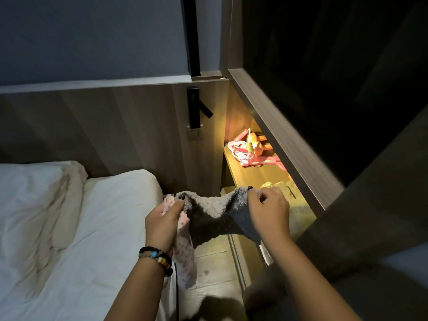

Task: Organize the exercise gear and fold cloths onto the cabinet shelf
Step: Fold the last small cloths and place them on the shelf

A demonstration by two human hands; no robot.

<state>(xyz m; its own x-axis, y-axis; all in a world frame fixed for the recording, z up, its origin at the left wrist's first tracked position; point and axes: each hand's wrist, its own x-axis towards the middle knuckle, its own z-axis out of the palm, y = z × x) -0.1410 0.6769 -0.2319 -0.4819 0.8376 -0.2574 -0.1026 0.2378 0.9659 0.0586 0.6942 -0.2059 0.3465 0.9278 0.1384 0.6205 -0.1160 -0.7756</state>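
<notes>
A fuzzy grey cloth [215, 216] hangs stretched between both hands, just in front of the lit cabinet shelf [252, 174]. My left hand [162, 224] pinches its left corner and also holds a pale pink dotted cloth [184, 256] that dangles below. My right hand [269, 210] pinches the cloth's right corner. Pink exercise gear [249, 150], a jump rope with handles and bands, lies at the shelf's far end beside an orange item. A yellowish fuzzy cloth [281, 187] lies on the shelf behind my right hand.
A bed with white sheets [69, 228] and a pillow fills the left. A wooden headboard panel [104, 126] carries a black wall lamp and socket. A dark cabinet front [301, 144] overhangs the shelf on the right. A narrow tiled floor gap [213, 262] runs between bed and cabinet.
</notes>
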